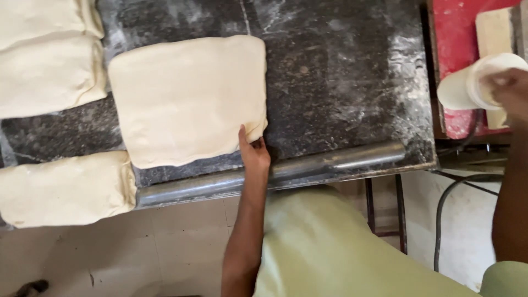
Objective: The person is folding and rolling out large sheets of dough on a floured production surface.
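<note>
On a dark, flour-dusted worktop (pixel 341 82) lies a square slab of folded dough (pixel 187 99), pale and smooth, its near right corner just short of the metal rail (pixel 330 162) that edges the bench. Left hand (pixel 254 151): thumb raised against the slab's right edge, fingers tucked at that corner — touching or lightly pinching it, not closed around it. Right hand (pixel 509 91): off to the right beyond the bench, curled on the mouth of a white cup-like container (pixel 467 85) held over a red surface (pixel 456 49); motion blur hides how firmly it grips. Three further dough slabs lie to the left — two stacked along the far edge (pixel 44 55), one near the front (pixel 66 190). Judged by its rounded, sagging edges, the central slab is probably soft, heavy and easily stretched; it would best be taken under a corner or along an edge with flat fingers, since a pinch would likely dent or tear the layers.
</note>
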